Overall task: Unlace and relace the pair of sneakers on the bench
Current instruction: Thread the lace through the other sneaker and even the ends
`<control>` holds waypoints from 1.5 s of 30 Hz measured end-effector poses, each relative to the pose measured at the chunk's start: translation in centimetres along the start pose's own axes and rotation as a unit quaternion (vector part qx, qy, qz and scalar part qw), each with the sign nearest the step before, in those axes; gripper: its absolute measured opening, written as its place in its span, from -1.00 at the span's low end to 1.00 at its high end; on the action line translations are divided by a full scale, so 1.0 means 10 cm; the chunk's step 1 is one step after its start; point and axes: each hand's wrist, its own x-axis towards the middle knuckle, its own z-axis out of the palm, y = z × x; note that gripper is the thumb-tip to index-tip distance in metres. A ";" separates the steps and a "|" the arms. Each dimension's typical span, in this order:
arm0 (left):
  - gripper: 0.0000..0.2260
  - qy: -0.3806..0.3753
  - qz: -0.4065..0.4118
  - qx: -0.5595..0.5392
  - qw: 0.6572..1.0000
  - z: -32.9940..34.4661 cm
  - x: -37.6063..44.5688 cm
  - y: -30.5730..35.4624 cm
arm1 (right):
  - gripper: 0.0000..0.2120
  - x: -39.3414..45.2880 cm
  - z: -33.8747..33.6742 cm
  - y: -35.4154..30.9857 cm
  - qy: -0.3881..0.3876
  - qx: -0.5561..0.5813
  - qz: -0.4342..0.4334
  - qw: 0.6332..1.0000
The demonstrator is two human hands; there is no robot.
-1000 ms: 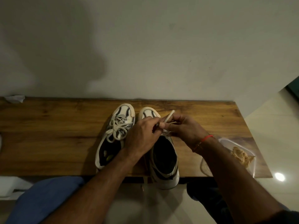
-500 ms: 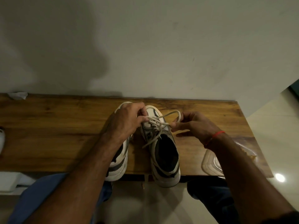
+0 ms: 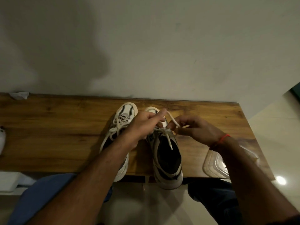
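1. Brown wood with a dark grain is the material of the table (image 3: 56, 135), which is set against a pale wall.
2. Two white sneakers with dark stripes are placed side by side on the table, toes toward the wall and heels over the near edge.
3. The left sneaker (image 3: 121, 120) is seen partly under the left forearm; its lace is threaded and tied in a loose bow.
4. The right sneaker (image 3: 167, 159) lies directly below both hands, with its dark opening turned upward.
5. The left hand (image 3: 142, 127) is held over the toe part of the right sneaker, its fingers curled; a part of the white lace (image 3: 172, 120) is pinched between the thumb and the first finger.
6. The right hand (image 3: 198, 129) is held just beside the left hand, above the right edge of the same sneaker; its fingers are curled and the lace is pinched at the fingertips.
7. One loose end of the lace is seen hanging down into the opening of the right sneaker.
8. A red thread band (image 3: 220, 141) is worn on the right wrist.
9. A clear plastic container (image 3: 214, 163) is seen on the table, under the right forearm.
10. A crumpled white paper (image 3: 19, 95) lies far to the left of the hands, at the wall.
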 end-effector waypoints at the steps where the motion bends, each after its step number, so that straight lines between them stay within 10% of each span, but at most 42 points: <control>1: -0.71 -0.003 -0.007 -0.021 1.000 0.06 0.00 0.00 | -0.78 -0.01 0.03 -0.03 -0.040 -0.010 -0.003 0.999; 4: -0.84 0.038 0.081 -0.032 0.995 0.15 0.03 -0.08 | -0.69 -0.02 0.05 -0.07 -0.081 -0.010 0.030 0.996; 8: -0.85 0.039 0.245 0.116 0.962 0.19 0.03 -0.13 | -0.38 0.00 0.07 -0.15 0.071 0.043 0.073 0.994; 12: -0.84 0.027 0.324 0.224 0.919 0.24 -0.03 -0.13 | -0.59 0.06 0.14 -0.12 0.108 0.129 0.072 0.983; 21: -0.67 -0.064 0.079 0.328 0.939 0.13 -0.08 -0.15 | -0.65 0.05 -0.07 -0.05 0.268 0.408 0.086 0.869; 37: -0.93 -0.098 -0.057 0.327 0.938 -0.63 -0.06 0.03 | -0.43 0.07 0.13 -0.03 0.145 0.122 0.207 0.960; 45: -0.71 0.078 -0.070 0.428 0.898 -0.68 -0.11 0.00 | -0.78 0.11 0.14 0.03 0.143 0.087 0.097 0.981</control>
